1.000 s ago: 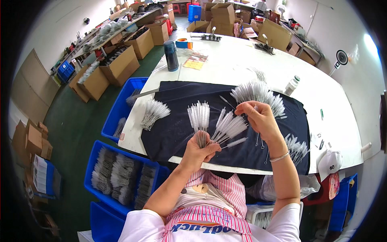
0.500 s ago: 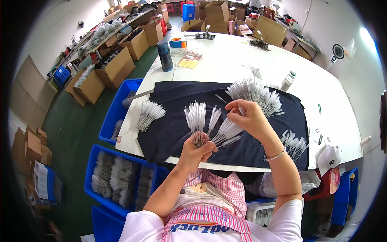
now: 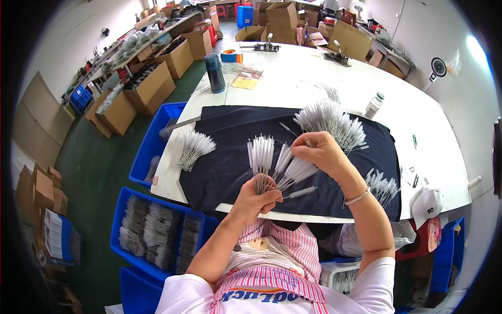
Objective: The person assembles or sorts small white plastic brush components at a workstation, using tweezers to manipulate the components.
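Bundled in my left hand (image 3: 257,196) are several small wire-stemmed cleaning brushes (image 3: 260,154), stems gripped in the fist and white bristle heads fanned upward. Some heads lean off to the right, and one brush (image 3: 303,192) sticks out low to the side. My right hand (image 3: 319,150) is pinched just above the right part of the fan; white bristles of a brush show between its fingers, partly hidden. Beyond it lies a big pile of brushes (image 3: 329,120) on the dark cloth (image 3: 230,123). Smaller piles of brushes lie left (image 3: 196,149) and right (image 3: 381,187).
On the white table (image 3: 282,73) stand a dark bottle (image 3: 214,73), a tape roll (image 3: 231,56), a small jar (image 3: 373,105) and two clamp-like tools (image 3: 264,46). A white cap (image 3: 428,203) lies at the right edge. Blue bins (image 3: 121,251) with brushes sit at left.
My left hand and its bundle have shifted slightly right and down. My right hand has come a little left, nearer to the fanned heads.
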A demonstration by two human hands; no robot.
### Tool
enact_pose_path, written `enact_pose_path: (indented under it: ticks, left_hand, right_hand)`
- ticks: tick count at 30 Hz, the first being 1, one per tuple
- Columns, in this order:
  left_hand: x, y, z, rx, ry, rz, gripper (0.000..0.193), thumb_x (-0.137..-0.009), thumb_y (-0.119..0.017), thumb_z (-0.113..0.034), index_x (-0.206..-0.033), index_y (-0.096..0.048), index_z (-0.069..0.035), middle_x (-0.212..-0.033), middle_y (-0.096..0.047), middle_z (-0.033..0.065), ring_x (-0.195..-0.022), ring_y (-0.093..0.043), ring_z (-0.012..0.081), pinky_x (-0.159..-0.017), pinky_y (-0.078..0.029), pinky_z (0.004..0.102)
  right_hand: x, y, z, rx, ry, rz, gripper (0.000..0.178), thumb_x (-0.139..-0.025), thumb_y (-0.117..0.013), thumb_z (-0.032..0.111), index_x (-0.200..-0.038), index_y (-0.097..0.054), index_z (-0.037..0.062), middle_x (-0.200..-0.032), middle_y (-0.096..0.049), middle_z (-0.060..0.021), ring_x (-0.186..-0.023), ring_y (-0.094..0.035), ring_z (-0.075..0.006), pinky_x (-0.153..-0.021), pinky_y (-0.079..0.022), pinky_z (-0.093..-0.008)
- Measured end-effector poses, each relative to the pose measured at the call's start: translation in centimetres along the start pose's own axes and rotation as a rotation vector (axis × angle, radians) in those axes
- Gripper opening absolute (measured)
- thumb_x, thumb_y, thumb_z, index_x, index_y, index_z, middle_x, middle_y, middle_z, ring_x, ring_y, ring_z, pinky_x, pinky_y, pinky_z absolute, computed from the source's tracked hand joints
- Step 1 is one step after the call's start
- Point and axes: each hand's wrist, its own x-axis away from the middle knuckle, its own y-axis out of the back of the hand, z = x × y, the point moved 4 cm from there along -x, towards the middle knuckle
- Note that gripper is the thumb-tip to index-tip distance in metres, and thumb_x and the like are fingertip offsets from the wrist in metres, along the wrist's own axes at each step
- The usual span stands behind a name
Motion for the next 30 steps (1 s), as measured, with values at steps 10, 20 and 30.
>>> enact_pose_path:
  ticks: [10,20,30]
  left_hand:
    - [-1.0,-1.5,3.5,-0.256,0.172,-0.122,0.047,-0.079,-0.062,-0.004,-0.121,-0.043,0.003,-0.072,-0.059,0.0126,-0.044,-0.044,0.007,-0.037,-0.029,0.0186]
    - [-0.4,2.2,8.7,0.076,0.436,-0.135,0.032,-0.085,-0.062,-0.02,-0.108,-0.051,0.0,-0.069,-0.052,0.0044,-0.048,-0.042,0.0081,-0.039,-0.028,0.0187]
    - [-0.9,0.6,8.2,0.196,0.388,-0.123,0.032,-0.091,-0.053,-0.024,-0.112,-0.05,0.0,-0.071,-0.048,0.0007,-0.05,-0.038,0.0049,-0.04,-0.027,0.0173]
  right_hand:
    - [2.2,5.2,-8.3,-0.616,-0.165,-0.714,0.009,-0.074,-0.057,0.011,-0.072,-0.059,0.002,-0.054,-0.044,0.0041,-0.043,-0.036,-0.0046,-0.039,-0.028,-0.0207]
    - [15.1,17.5,-25.7,0.104,-0.62,-1.056,0.019,-0.06,-0.059,0.017,-0.054,-0.058,-0.0007,-0.047,-0.048,-0.0048,-0.04,-0.044,-0.0143,-0.04,-0.032,-0.0305]
    - [11.7,15.6,-21.0,0.617,-0.22,-1.101,0.048,-0.073,-0.07,0.027,-0.104,-0.056,-0.007,-0.104,-0.054,-0.0216,-0.1,-0.053,-0.0329,-0.085,-0.043,-0.0377]
